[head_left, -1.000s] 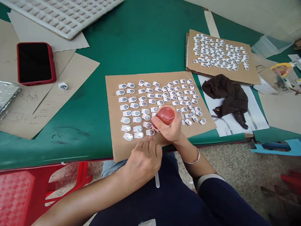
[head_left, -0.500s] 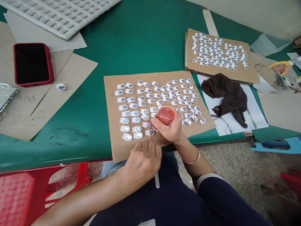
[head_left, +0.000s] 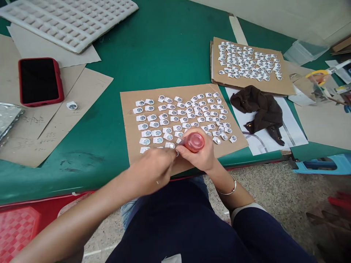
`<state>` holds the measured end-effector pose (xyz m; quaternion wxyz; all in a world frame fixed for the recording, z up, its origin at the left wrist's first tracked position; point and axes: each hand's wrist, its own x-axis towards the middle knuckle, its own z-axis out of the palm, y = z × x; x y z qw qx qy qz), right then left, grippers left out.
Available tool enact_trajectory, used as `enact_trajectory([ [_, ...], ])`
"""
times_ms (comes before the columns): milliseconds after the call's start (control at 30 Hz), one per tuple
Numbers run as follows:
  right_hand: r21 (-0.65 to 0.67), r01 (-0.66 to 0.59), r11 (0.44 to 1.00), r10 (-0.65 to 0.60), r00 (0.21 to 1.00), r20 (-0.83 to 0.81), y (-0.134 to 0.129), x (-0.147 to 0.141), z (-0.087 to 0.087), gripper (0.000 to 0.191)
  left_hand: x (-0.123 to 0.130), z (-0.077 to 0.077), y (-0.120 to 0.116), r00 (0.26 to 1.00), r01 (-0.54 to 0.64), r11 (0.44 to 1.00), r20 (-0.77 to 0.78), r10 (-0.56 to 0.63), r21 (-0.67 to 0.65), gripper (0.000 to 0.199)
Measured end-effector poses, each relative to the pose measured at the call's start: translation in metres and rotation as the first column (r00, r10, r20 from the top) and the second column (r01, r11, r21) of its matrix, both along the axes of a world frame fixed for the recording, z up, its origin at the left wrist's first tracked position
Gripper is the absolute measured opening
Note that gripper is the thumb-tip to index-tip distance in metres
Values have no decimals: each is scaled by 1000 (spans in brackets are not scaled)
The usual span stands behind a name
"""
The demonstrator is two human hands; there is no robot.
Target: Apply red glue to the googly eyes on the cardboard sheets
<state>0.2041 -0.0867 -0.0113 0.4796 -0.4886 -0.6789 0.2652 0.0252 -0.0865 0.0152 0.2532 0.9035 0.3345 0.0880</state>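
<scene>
My right hand [head_left: 202, 157] is wrapped round a reddish, see-through squeeze bottle [head_left: 195, 142], its round base facing up, over the sheet of brown cardboard [head_left: 126, 126]. Rows of small white tabs with round printed discs [head_left: 157, 140] cover that cardboard. My left hand [head_left: 153, 168] is closed at the sheet's near edge, its fingertips close to the bottle's lower end and the tabs there. A short end of a pale, thin tool [head_left: 157, 182] shows at this hand; the rest is hidden by the fingers. The bottle's tip is hidden too.
A second cardboard stack [head_left: 285, 82] with similar tabs lies at the back right, near a dark brown cloth [head_left: 259, 109]. To the left are a red-cased phone [head_left: 41, 81], one loose tab [head_left: 71, 105] and a white gridded tray [head_left: 74, 22]. A clear box [head_left: 305, 51] stands far right.
My left hand has moved up and left over the near tabs, and less of the pale tool shows. The bottle in my right hand has tilted and shifted slightly down. The view has shifted a little.
</scene>
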Motion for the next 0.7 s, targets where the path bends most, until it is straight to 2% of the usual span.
enact_trajectory([
  [67,26,44,999,-42,997,-57,-7,2,-4,31,-6,2,20,999,0,978,39,9,-207,17],
  [167,97,130,987,-111,977,-183,-15,2,-16,30,-9,1,42,997,15,883,70,20,-470,15],
  [267,211,218,953,-150,943,-297,-20,2,-29,29,-11,-2,51,996,-21,785,59,74,-619,11],
  [333,233,249,940,-168,933,-318,-22,2,-35,30,-11,-4,53,994,-66,752,26,110,-655,11],
  [467,193,217,957,-157,946,-284,-23,3,-37,30,-12,-5,54,991,-101,720,-7,132,-686,12],
  [700,199,198,960,-132,944,-304,-21,1,-35,28,-13,-6,54,991,-81,757,26,128,-648,12],
])
